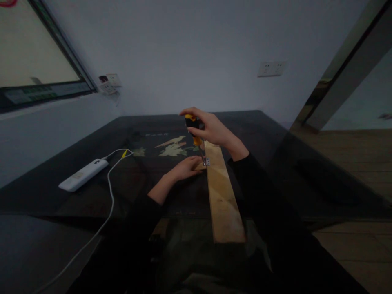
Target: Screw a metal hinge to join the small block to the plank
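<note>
My right hand [210,126] is closed around the yellow-and-black handle of a screwdriver [196,141]. The screwdriver stands nearly upright, slightly tilted, its shaft running down to a small metal hinge [208,161]. That hinge sits at the left edge of a long wooden board [225,196]. From the left, my left hand [186,168] reaches in low over the table, its fingers and thumb closed about the hinge's left side. A tan piece shows between those fingers, mostly covered. Whether a screw is under the tip is too small to tell.
The dark table [101,134] has a printed bird-and-leaf picture [173,148]. The board's near end juts past the table's front edge. A white power bank [82,175] lies at left, its white cable [112,196] trailing off the front. Wall sockets [272,68] are behind.
</note>
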### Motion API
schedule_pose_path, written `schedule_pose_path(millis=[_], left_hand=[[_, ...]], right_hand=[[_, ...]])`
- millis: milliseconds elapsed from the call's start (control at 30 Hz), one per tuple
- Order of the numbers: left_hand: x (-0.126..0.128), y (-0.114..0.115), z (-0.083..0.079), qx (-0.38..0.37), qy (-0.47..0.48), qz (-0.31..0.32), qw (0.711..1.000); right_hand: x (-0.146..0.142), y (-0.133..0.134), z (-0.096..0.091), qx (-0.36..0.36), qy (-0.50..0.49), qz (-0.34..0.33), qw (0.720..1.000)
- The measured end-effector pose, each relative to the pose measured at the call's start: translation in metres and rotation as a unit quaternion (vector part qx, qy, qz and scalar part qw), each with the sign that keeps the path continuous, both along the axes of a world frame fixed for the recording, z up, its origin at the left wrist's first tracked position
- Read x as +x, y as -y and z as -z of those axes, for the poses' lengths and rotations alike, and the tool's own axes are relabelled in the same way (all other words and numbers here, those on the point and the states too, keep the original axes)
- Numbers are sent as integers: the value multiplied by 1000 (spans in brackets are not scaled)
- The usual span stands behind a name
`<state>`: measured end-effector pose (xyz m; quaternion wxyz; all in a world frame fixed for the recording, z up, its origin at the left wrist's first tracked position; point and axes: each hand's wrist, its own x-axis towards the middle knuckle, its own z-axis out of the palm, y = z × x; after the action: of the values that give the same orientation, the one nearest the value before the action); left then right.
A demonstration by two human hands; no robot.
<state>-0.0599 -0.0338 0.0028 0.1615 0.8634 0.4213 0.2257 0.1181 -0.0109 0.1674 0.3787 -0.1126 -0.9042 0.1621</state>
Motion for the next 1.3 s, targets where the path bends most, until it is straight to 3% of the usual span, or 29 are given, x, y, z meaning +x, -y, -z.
schedule_pose_path(millis=[233,600,1067,1300], left_hand=[[-1,-4,4,-5,11,5,1000],[0,-3,4,-4,37,9,999],[0,-1,-1,-13,30,13,999],[1,-1,-3,-15,31,25,999]], right_hand=[[-3,-2,2,21,-8,14,1000],[-12,-3,12,58,-26,123,990],[-12,-4,13,42,-13,103,994],[-9,-1,7,25,-9,44,999]])
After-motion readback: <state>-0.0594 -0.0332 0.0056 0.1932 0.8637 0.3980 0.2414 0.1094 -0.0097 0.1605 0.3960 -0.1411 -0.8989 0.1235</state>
